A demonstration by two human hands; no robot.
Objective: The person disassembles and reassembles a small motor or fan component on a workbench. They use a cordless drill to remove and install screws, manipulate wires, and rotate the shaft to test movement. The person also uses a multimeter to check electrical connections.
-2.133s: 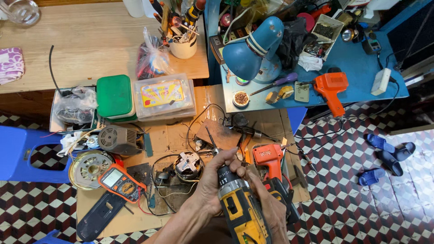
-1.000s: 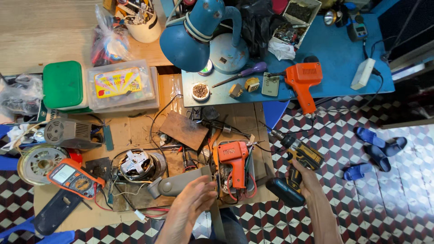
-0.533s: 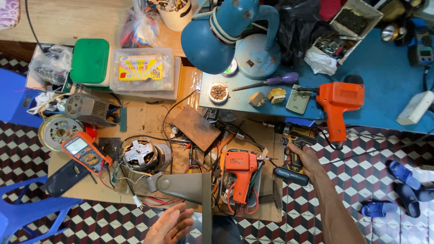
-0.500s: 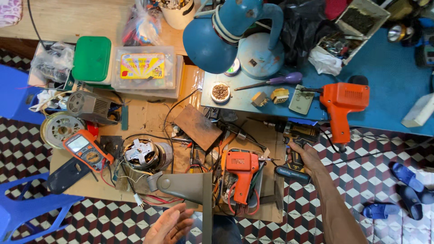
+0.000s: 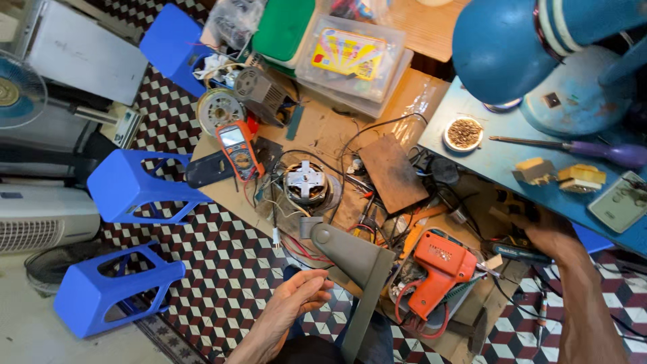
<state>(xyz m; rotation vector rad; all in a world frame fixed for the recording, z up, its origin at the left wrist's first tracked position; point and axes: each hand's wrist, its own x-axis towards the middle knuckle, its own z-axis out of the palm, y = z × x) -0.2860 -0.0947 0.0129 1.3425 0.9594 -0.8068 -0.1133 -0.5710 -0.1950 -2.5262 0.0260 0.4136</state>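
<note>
Hands first: my left hand [image 5: 291,305] hangs low in the view with its fingers loosely spread and nothing in them, just beside a grey angled metal arm [image 5: 360,269] that juts off the low work board's edge. My right hand [image 5: 549,232] reaches to the right, resting on a dark cordless drill [image 5: 515,222] that lies under the lip of the blue table [image 5: 499,162]. The fingers curl over it, but I cannot tell whether they grip it or only rest there.

Near that hand lies an orange plastic soldering gun [image 5: 438,269], on its side amid tangled wires. Further left, on the cardboard-covered board [image 5: 323,128], sit a bare motor stator [image 5: 306,183] with copper windings, an orange multimeter [image 5: 237,145] and a flat rusty metal plate [image 5: 392,172]. Above, a glossy blue desk lamp [image 5: 512,47] leans over the table, likely to light close work. Blue plastic stools [image 5: 135,185] stand on the chequered tile floor.
</note>
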